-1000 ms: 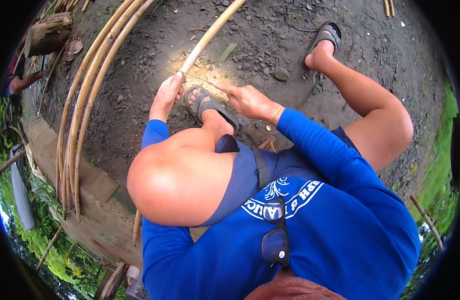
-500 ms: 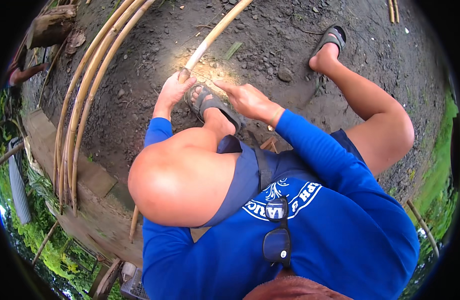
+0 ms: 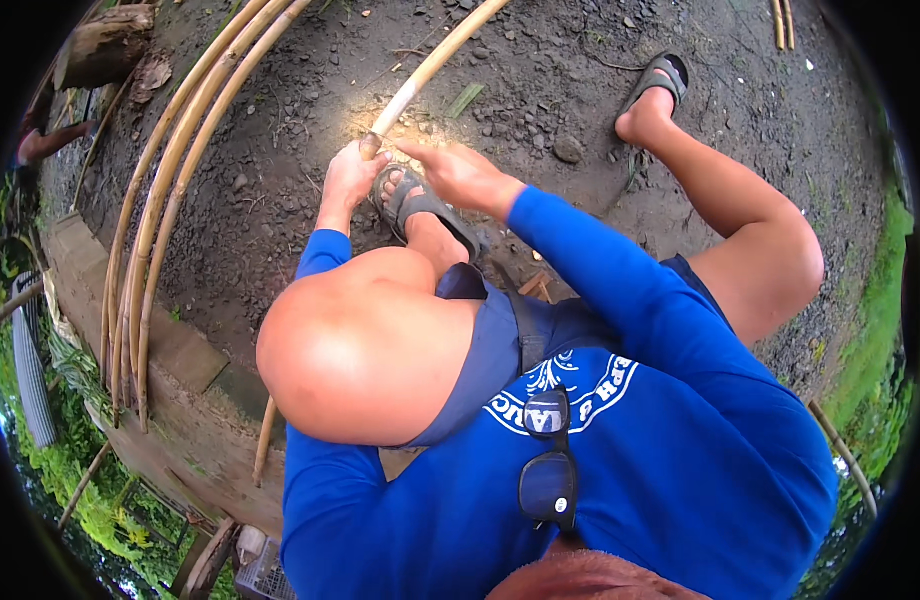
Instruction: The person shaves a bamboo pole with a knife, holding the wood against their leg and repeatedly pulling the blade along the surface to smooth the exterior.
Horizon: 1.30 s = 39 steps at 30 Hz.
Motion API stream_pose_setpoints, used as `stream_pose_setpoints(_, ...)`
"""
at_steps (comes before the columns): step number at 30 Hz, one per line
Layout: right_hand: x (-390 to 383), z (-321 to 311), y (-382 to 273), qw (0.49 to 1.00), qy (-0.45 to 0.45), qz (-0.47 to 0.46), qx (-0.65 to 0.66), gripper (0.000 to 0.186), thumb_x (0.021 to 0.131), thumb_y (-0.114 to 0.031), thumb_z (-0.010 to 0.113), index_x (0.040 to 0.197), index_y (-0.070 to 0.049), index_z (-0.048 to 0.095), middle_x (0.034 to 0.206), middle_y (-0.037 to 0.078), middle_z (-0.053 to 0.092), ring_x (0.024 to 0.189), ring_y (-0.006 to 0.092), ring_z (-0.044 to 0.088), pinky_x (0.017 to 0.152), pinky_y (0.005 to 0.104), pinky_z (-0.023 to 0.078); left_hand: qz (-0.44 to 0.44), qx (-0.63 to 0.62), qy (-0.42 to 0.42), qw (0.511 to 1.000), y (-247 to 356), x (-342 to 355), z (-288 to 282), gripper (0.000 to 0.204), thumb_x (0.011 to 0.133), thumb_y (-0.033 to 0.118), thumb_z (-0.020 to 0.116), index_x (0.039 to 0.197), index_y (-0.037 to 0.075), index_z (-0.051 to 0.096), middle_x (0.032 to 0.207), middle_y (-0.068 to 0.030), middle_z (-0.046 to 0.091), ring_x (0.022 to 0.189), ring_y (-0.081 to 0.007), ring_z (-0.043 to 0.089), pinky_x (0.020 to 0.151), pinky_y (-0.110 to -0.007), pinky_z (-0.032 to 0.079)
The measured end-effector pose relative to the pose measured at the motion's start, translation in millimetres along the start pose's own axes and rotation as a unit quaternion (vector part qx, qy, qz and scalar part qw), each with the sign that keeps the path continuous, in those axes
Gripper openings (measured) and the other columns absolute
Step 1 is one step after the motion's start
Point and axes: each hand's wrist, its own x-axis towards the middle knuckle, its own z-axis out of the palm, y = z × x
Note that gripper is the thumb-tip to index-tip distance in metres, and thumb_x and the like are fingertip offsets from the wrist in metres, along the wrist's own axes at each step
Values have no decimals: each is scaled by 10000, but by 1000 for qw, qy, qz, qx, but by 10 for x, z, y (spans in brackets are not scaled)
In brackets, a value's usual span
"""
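Plainly, blue cloth is seen nearest, in the shirt (image 3: 660,490); beyond it, a smooth, round, gently curved pole (image 3: 425,82), whitish toward its near end, is held over rough, pebbly soil (image 3: 280,90). That end is clasped by the left hand (image 3: 352,180), with fingers wrapped around it. The right hand (image 3: 462,175) is held just beside it, one finger extended; whether anything is pinched there cannot be told. Farther left, long jointed canes (image 3: 166,165) are seen, and at lower left possibly a grey gridded crate (image 3: 266,575), its contents indistinct.
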Motion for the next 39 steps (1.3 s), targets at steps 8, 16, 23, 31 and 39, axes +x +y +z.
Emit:
stream_pose_setpoints(8,-701,-62,139,999,31,-26,6,570,992,-70,541,1555,-152,577,917,319,701,789,513,688,750,574,549,0,-47,-9,999,-129,-63,5,497,914,446,806,1190,37,744,1083,-244,774,1047,-432,738,899,-499,557)
stream_pose_setpoints(16,191,237,183,995,49,-88,-24,595,967,-66,523,1555,-143,573,966,311,734,888,496,721,791,592,552,17,-35,-4,999,-211,42,39,485,903,422,812,1147,9,740,1056,-251,771,1022,-428,732,902,-479,551)
stream_pose_setpoints(23,-526,82,282,999,28,-22,-25,599,967,-42,517,1555,-142,573,949,310,731,876,495,725,786,598,558,-19,-7,-11,1000,-35,22,-1,453,903,415,825,1171,55,759,1119,-234,774,1081,-419,730,923,-489,553)
stream_pose_setpoints(31,-98,214,210,999,14,-49,16,532,980,-69,520,1503,-111,605,1015,339,718,946,524,712,824,602,548,9,-46,-34,998,-200,-52,-120,458,897,404,839,1141,27,746,1019,-216,779,958,-382,740,867,-470,555)
stream_pose_setpoints(39,145,75,101,1000,-7,-11,12,529,988,-87,508,1509,-95,598,1044,352,715,979,531,705,843,602,541,28,-83,-17,996,-216,71,29,373,872,309,846,1085,17,756,966,-180,783,890,-300,739,839,-435,558)
